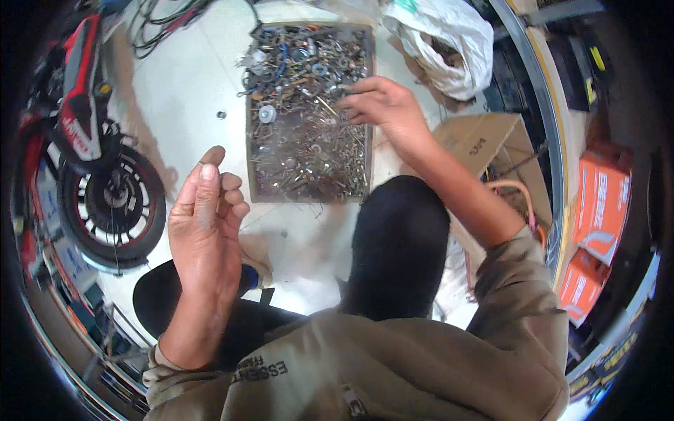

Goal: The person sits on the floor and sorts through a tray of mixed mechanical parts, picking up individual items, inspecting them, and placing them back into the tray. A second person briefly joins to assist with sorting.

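Note:
A shallow rectangular tray (251,173) lies on the white floor before me, filled with mixed screws, bolts, nuts, washers and other small metal hardware (316,152). Over its upper right part is my right hand (376,100), its fingers spread and slightly blurred; nothing shows between them. My left hand (210,205) is raised left of the tray, thumb against the index finger and the other fingers curled. Whether a small part is pinched there cannot be told. A pale round plastic piece (267,114) and a blue strip (283,60) lie among the hardware.
A small nut-like part (221,114) lies on the floor left of the tray. Farther left stands a red and black vehicle with a wheel (116,197). Black cables (158,31) lie at the upper left. To the right are a white sack (474,52), a cardboard box (468,139) and orange boxes (603,200).

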Motion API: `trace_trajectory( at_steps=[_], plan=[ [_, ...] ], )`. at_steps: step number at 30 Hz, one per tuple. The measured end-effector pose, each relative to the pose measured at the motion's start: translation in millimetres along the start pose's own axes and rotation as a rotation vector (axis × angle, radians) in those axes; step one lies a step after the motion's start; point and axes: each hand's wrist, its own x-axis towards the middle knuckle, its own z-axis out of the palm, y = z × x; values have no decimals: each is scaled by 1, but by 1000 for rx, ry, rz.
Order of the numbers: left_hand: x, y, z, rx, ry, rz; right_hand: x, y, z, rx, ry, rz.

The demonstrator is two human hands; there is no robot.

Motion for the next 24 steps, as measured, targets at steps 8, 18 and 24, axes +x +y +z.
trace_trajectory(
  at_steps=[8,18,24],
  plan=[
    [-70,-21,-7,-183,288,-24,30,99,-61,40,245,101],
    [-146,-40,-59,-8,662,59,57,139,-109,-372,39,96],
    [-147,-66,-87,-43,588,25,106,146,-177,-452,84,-41]
  ],
)
